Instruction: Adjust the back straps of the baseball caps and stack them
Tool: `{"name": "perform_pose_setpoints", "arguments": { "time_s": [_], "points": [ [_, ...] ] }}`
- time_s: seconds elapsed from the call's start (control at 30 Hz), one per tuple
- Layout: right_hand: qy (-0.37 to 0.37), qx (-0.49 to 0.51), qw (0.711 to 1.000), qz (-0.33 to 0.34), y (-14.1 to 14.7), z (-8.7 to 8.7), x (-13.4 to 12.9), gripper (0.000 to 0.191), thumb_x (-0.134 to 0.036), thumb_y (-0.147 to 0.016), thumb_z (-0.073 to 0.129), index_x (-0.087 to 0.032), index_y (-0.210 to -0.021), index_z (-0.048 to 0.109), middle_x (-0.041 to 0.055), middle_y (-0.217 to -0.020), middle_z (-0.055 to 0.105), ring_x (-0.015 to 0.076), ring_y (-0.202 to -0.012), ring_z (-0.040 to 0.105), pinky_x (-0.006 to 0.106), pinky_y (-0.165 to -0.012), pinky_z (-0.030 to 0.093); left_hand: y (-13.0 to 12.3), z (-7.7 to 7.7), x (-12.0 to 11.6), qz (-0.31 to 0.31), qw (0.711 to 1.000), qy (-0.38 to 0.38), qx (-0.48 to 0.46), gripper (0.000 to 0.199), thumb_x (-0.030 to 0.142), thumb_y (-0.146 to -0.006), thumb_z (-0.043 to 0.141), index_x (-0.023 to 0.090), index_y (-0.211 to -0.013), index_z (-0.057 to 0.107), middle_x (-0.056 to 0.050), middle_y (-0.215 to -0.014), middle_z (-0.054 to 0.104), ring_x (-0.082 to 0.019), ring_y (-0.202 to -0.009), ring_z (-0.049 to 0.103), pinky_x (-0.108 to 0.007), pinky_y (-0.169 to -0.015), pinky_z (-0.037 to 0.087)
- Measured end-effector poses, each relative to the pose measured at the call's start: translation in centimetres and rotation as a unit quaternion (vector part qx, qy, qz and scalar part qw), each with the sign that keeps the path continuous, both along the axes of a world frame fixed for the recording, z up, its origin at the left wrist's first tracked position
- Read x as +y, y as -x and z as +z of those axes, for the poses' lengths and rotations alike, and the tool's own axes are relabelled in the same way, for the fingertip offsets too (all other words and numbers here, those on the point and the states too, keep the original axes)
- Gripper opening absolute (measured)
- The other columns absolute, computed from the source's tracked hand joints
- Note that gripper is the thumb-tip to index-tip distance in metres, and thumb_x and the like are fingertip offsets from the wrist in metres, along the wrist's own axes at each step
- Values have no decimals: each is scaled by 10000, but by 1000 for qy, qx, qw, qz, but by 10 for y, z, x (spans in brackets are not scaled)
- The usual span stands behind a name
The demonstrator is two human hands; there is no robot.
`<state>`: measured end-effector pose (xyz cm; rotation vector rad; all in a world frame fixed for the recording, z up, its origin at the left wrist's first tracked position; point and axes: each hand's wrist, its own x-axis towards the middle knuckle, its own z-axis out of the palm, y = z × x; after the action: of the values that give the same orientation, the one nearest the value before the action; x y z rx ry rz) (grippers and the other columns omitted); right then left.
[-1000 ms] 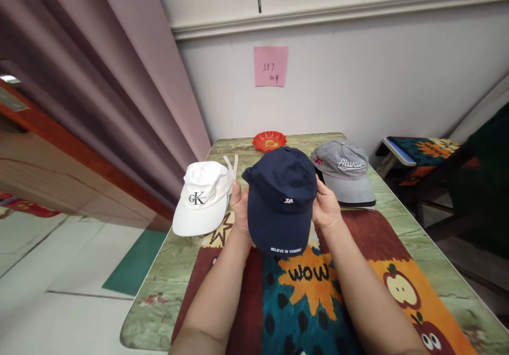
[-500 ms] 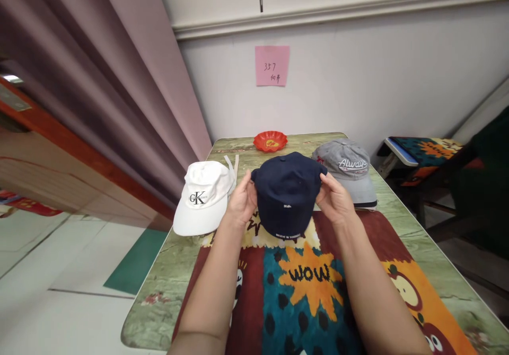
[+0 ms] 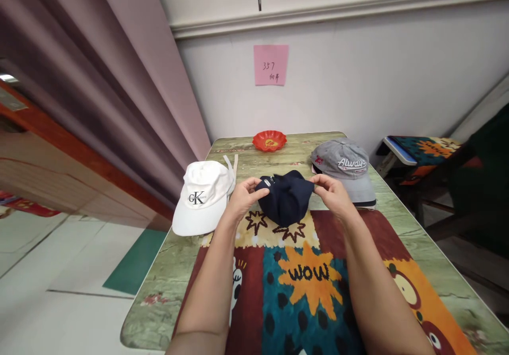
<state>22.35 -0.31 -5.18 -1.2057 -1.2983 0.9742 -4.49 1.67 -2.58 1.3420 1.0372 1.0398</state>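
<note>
A navy blue cap (image 3: 287,198) is held between both hands over the back of the patterned mat (image 3: 314,275). It looks crumpled, with its brim hidden and a small white label at its left edge. My left hand (image 3: 246,196) pinches that left edge. On the right edge, my right hand (image 3: 328,189) has its fingers closed. A white cap (image 3: 207,196) with "CK" letters lies left of my left hand, brim toward me. Just right of my right hand rests a grey cap (image 3: 345,167) marked "Always", with a dark edge showing under its brim.
A red scalloped dish (image 3: 269,141) stands at the back of the green table (image 3: 155,286). Behind it, a pink note (image 3: 271,64) is stuck on the wall. A purple curtain (image 3: 131,79) hangs at left; another small table (image 3: 425,151) stands at right.
The navy cap has turned so that its front and brim no longer show, and its crown has folded in. Both hands have shifted slightly, with the fingers now pinching its edges.
</note>
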Motion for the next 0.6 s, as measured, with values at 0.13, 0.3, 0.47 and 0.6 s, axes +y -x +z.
{"name": "perform_pose_setpoints", "arguments": {
  "time_s": [0.13, 0.3, 0.47, 0.6],
  "points": [
    [-20, -93, 995, 32, 3, 20, -10, 231, -300, -861, 540, -208, -943, 734, 43, -1009, 763, 224, -992, 674, 340, -910, 466, -3, 2, -3, -30, 998, -17, 49, 287, 371, -699, 853, 175, -839, 697, -5, -849, 687, -147, -782, 602, -267, -757, 456],
    [-12, -276, 961, 5, 29, 43, -27, 340, -534, -939, 566, -255, -1034, 735, 40, -1057, 767, 230, -909, 687, 337, -799, 469, -4, 6, -5, -43, 997, -43, 51, 268, 379, -746, 803, 179, -828, 646, 7, -820, 644, -136, -762, 575, -248, -722, 436],
    [30, -450, 891, -59, 41, 29, -27, 416, -615, -890, 627, -250, -1049, 749, 118, -986, 778, 284, -851, 704, 357, -696, 450, -3, 13, -9, -38, 997, -56, 43, 231, 324, -768, 756, 183, -826, 583, 9, -781, 622, -129, -727, 569, -232, -685, 417],
    [57, -459, 886, -44, 32, 17, -19, 177, -434, -832, 716, -267, -868, 762, 87, -788, 769, 268, -757, 698, 343, -637, 416, -5, 14, -12, -26, 998, -48, 16, 226, 246, -765, 722, 194, -952, 606, 3, -828, 665, -131, -736, 599, -228, -686, 427]
  ]
}}
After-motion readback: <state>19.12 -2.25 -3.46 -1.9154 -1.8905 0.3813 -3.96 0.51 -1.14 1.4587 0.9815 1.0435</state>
